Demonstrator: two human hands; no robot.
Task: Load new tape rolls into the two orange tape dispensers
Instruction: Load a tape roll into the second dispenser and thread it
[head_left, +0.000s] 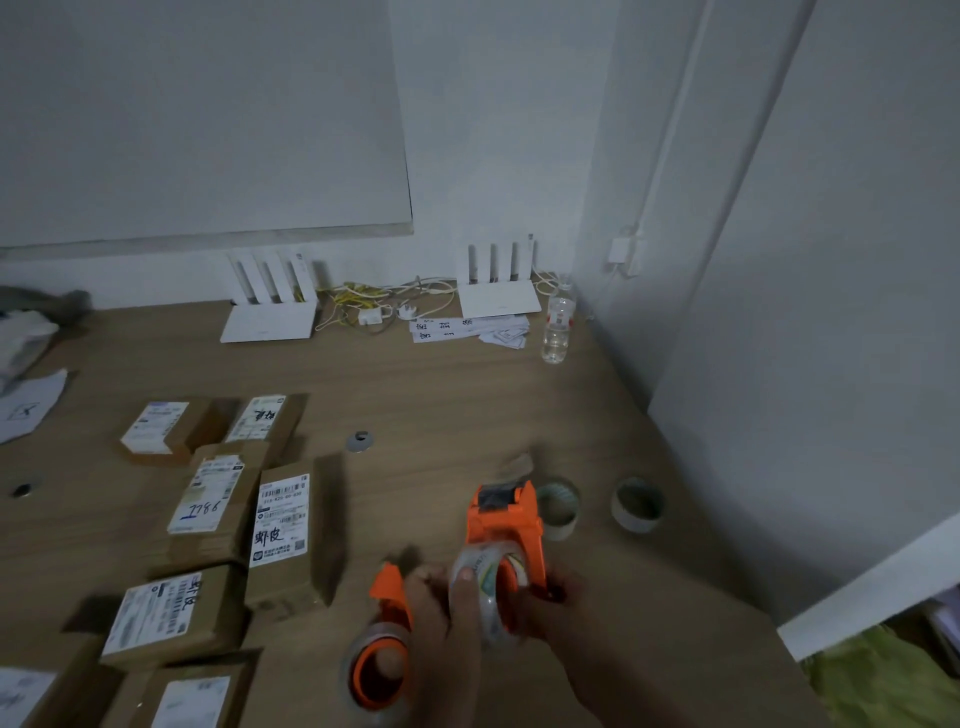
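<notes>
An orange tape dispenser (506, 522) is lifted just above the wooden table (447, 395), nose pointing away from me. My right hand (563, 605) grips its handle end from the right. A clear tape roll (491, 590) sits at the dispenser's hub, and my left hand (436, 621) clasps it, thumb on the rim. The second orange dispenser (387, 629) lies on the table just left of my left hand, with a clear roll (374, 673) around its orange hub. Two pale rolls (558, 506) (638, 504) stand behind the held dispenser.
Several labelled cardboard parcels (283, 535) cover the table's left side. Two white routers (270, 306) (498, 291), tangled cables (363, 306), paper slips and a water bottle (558, 325) line the back wall. A small metal disc (359, 441) lies mid-table. A white ledge (867, 577) juts in at right.
</notes>
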